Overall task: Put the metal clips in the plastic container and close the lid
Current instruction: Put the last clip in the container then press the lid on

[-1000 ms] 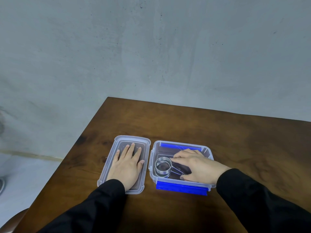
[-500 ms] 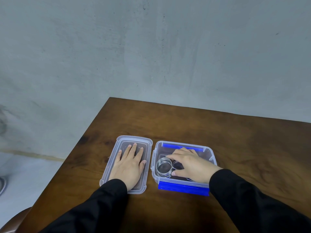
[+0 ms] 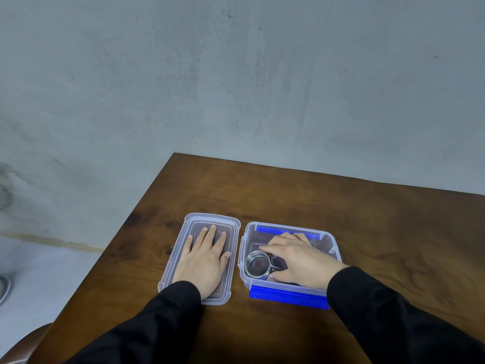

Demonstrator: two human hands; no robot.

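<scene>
A clear plastic container (image 3: pixel 331 239) with blue latches stands open on the brown table. A bunch of metal ring clips (image 3: pixel 257 264) lies in its left half. My right hand (image 3: pixel 298 258) is inside the container, fingers curled around the clips from the right. Left of the container the clear lid (image 3: pixel 195 219) lies flat on the table. My left hand (image 3: pixel 207 258) rests palm down on the lid with fingers spread.
The wooden table (image 3: pixel 367 219) has its left edge close to the lid and its far edge against a grey wall. A rounded brown chair part (image 3: pixel 18 345) shows at the lower left, below table height.
My right hand has slid left inside the container and closed around the ring clips. My left hand stays flat on the lid.
</scene>
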